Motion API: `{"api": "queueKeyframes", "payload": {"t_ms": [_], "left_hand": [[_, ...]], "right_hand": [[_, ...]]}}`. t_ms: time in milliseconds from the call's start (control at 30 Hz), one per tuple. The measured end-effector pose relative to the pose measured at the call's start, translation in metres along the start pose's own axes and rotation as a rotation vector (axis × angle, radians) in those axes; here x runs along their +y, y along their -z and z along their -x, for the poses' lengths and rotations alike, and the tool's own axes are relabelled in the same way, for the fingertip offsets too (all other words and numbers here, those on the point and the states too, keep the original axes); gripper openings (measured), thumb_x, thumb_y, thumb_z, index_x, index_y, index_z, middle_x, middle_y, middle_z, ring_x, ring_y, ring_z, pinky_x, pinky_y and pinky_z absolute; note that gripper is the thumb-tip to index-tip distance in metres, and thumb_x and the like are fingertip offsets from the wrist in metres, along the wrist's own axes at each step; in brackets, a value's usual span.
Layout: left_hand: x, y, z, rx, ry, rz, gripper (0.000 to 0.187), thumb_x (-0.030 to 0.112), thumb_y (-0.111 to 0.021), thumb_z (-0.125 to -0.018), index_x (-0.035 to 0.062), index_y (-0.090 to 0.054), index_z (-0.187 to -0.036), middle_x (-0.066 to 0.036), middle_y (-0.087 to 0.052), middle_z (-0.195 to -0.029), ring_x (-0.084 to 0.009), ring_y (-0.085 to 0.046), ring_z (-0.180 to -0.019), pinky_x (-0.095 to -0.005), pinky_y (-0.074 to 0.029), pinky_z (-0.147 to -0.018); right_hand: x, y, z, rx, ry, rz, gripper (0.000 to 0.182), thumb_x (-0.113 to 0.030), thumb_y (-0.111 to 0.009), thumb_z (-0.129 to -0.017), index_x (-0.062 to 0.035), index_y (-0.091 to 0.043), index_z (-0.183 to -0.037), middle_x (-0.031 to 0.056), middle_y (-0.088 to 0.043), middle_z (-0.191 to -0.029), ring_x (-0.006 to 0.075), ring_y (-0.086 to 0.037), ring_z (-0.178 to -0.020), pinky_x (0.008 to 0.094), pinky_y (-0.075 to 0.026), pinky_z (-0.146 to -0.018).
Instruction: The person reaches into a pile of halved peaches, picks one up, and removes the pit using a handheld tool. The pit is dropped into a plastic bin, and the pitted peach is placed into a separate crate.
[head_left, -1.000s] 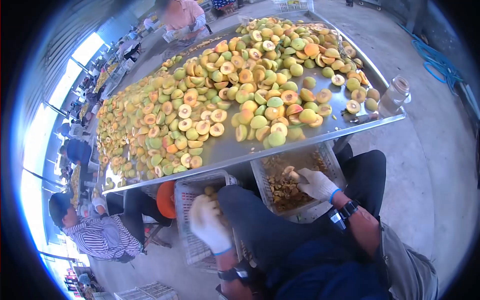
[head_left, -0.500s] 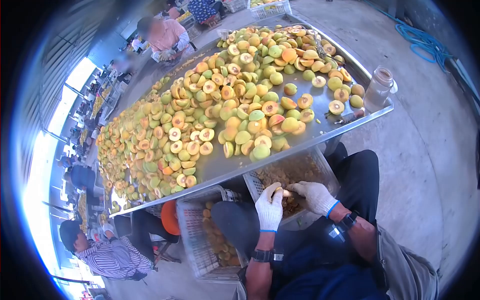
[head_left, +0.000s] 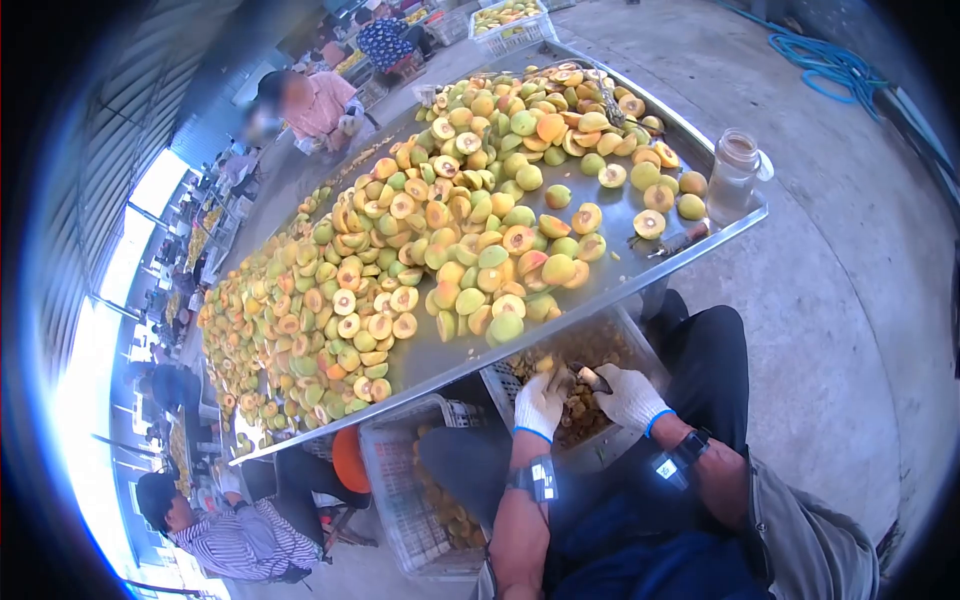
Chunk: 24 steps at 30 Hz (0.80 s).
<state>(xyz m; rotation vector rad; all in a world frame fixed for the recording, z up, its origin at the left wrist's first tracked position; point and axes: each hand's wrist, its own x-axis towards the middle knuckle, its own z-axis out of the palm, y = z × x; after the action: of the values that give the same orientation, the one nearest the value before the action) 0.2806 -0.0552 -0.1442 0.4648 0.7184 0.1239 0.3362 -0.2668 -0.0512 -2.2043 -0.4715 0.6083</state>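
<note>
Head view: long steel table (head_left: 440, 345) heaped with halved peaches (head_left: 440, 230), jar (head_left: 733, 175) at corner, concrete floor — workers seated alongside. Left hand (head_left: 538, 405) closed on peach half (head_left: 545, 367); right hand (head_left: 628, 395) gripping small tool (head_left: 590, 377) — both over crate (head_left: 625, 335) below table edge.

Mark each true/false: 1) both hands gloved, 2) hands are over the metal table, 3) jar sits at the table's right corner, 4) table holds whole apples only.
1) True: left hand and right hand wear white gloves.
2) False: they work below the table edge, over a plastic crate of pits.
3) True: the jar stands there.
4) False: it holds halved peaches, many cut face up.
</note>
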Motion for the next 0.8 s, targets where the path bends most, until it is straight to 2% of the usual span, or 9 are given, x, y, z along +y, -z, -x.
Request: {"api": "queueKeyframes", "payload": {"t_ms": [67, 133, 200, 233, 400, 467, 533, 733, 800], "left_hand": [[0.013, -0.037, 0.026, -0.154, -0.580, -1.741, 0.023, 0.000, -0.059, -0.100, -0.0019, -0.061, -0.122, -0.015, -0.069, -0.120, -0.0347, -0.071, -0.106, -0.0477, -0.059, -0.089], [0.004, -0.013, 0.003, -0.149, -0.673, -1.797, 0.025, 0.001, -0.060, -0.099, -0.0009, -0.062, -0.124, -0.015, -0.071, -0.113, -0.0340, -0.072, -0.105, -0.0458, -0.059, -0.086], [-0.013, -0.002, -0.004, 0.034, -0.423, -0.485, 0.024, 0.003, -0.061, -0.099, 0.0000, -0.064, -0.123, -0.017, -0.073, -0.106, -0.0325, -0.074, -0.096, -0.0401, -0.060, -0.077], [0.004, -0.056, 0.041, 0.237, -0.297, -0.338, 0.027, 0.007, -0.061, -0.100, 0.0001, -0.063, -0.125, -0.019, -0.072, -0.104, -0.0317, -0.073, -0.088, -0.0362, -0.059, -0.070], [0.048, -0.096, 0.075, 0.268, -0.892, -0.695, 0.023, 0.007, -0.056, -0.104, -0.0022, -0.065, -0.123, -0.013, -0.073, -0.100, -0.0164, -0.069, -0.080, -0.0275, -0.054, -0.066], [0.075, -0.097, 0.054, 0.327, -0.997, -0.806, 0.022, 0.008, -0.060, -0.101, -0.0039, -0.067, -0.118, -0.014, -0.074, -0.099, -0.0193, -0.069, -0.079, -0.0305, -0.055, -0.069], [0.091, -0.097, 0.028, 0.395, -1.330, -1.262, 0.026, 0.017, -0.067, -0.097, -0.0033, -0.070, -0.112, -0.019, -0.074, -0.099, -0.0297, -0.072, -0.083, -0.0394, -0.056, -0.076], [0.099, -0.122, 0.011, 0.499, -0.970, -1.676, 0.037, 0.036, -0.074, -0.091, 0.0054, -0.073, -0.112, -0.022, -0.074, -0.109, -0.0434, -0.069, -0.099, -0.0476, -0.054, -0.092], [0.091, -0.118, 0.013, 0.432, -1.078, -1.769, 0.038, 0.036, -0.075, -0.089, 0.0055, -0.074, -0.111, -0.021, -0.072, -0.111, -0.0437, -0.067, -0.099, -0.0494, -0.053, -0.092]], "right_hand": [[0.002, -0.001, 0.002, -0.017, 0.053, -0.005, 0.029, -0.026, -0.064, -0.095, -0.0046, -0.064, -0.114, 0.0270, -0.072, -0.097, 0.0472, -0.068, -0.097, 0.0545, -0.053, -0.084], [0.000, 0.001, 0.004, -0.034, 0.041, -0.008, 0.030, -0.026, -0.065, -0.094, -0.0047, -0.065, -0.116, 0.0269, -0.072, -0.099, 0.0465, -0.069, -0.098, 0.0540, -0.053, -0.085], [-0.001, 0.002, 0.007, -0.052, 0.016, -0.019, 0.032, -0.026, -0.065, -0.094, -0.0048, -0.065, -0.118, 0.0268, -0.072, -0.100, 0.0458, -0.069, -0.098, 0.0536, -0.053, -0.085], [-0.001, 0.003, 0.007, -0.065, 0.005, -0.031, 0.032, -0.026, -0.065, -0.094, -0.0044, -0.065, -0.117, 0.0264, -0.072, -0.099, 0.0455, -0.069, -0.098, 0.0530, -0.053, -0.085], [-0.003, 0.004, 0.010, -0.082, 0.018, -0.104, 0.030, -0.027, -0.066, -0.093, -0.0030, -0.065, -0.110, 0.0259, -0.072, -0.096, 0.0453, -0.070, -0.095, 0.0518, -0.053, -0.083], [-0.002, 0.001, 0.008, -0.117, -0.037, -0.104, 0.029, -0.028, -0.067, -0.093, -0.0022, -0.064, -0.106, 0.0263, -0.071, -0.092, 0.0456, -0.070, -0.092, 0.0515, -0.053, -0.081], [0.002, -0.004, 0.009, -0.107, -0.018, -0.112, 0.029, -0.029, -0.067, -0.094, -0.0018, -0.063, -0.105, 0.0266, -0.071, -0.091, 0.0459, -0.070, -0.091, 0.0515, -0.053, -0.081], [-0.001, -0.006, 0.011, -0.096, -0.014, -0.124, 0.029, -0.030, -0.066, -0.095, -0.0012, -0.064, -0.103, 0.0272, -0.070, -0.091, 0.0465, -0.070, -0.090, 0.0512, -0.053, -0.080], [-0.001, -0.006, 0.012, -0.099, 0.003, -0.113, 0.029, -0.029, -0.066, -0.095, -0.0011, -0.064, -0.103, 0.0273, -0.071, -0.091, 0.0465, -0.070, -0.090, 0.0510, -0.053, -0.080]]}}
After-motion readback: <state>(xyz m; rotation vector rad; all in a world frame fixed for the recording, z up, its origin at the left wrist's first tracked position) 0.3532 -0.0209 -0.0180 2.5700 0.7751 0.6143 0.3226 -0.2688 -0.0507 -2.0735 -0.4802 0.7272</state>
